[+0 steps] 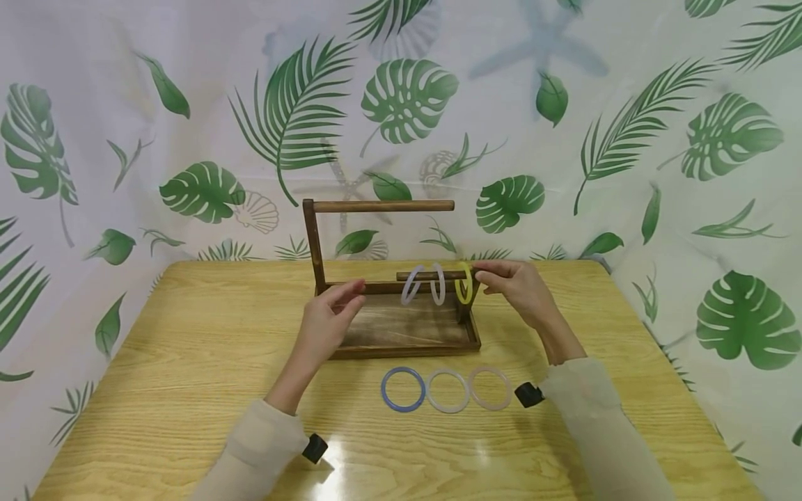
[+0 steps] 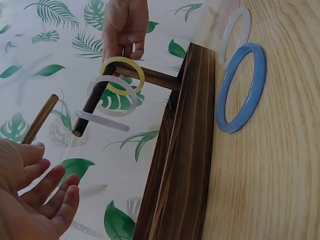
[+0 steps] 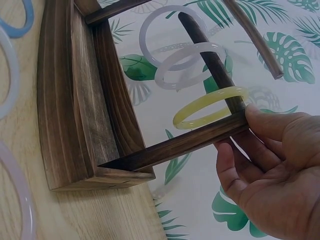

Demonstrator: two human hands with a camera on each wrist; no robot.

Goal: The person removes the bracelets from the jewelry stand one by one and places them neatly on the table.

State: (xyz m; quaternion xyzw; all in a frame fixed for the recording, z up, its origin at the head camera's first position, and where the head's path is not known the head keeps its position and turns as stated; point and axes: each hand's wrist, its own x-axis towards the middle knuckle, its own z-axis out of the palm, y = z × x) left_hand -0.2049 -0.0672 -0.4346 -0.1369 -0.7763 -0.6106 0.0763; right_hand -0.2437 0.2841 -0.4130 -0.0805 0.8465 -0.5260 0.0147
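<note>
My right hand [image 1: 521,291] pinches the top of the short right post [image 3: 195,138] of a dark wooden bangle stand [image 1: 401,351], thumb on one side and fingers behind. From this post a lower bar [image 2: 93,102] runs leftward. On it hang a yellow bangle [image 1: 468,287], close to the post, and two whitish translucent bangles, one upright [image 1: 443,285] and one tilted near the free end [image 1: 407,287]. My left hand [image 1: 322,321] hovers over the stand's left front, its fingers loosely bent with nothing between them.
Above, a longer bar [image 1: 383,207] extends right from the tall left post [image 1: 315,247]. In front of the stand, a blue bangle [image 1: 404,409], a white bangle [image 1: 447,410] and a pinkish bangle [image 1: 491,408] lie in a row on the wooden table [image 1: 207,348]. A leaf-patterned cloth [image 1: 438,35] hangs behind.
</note>
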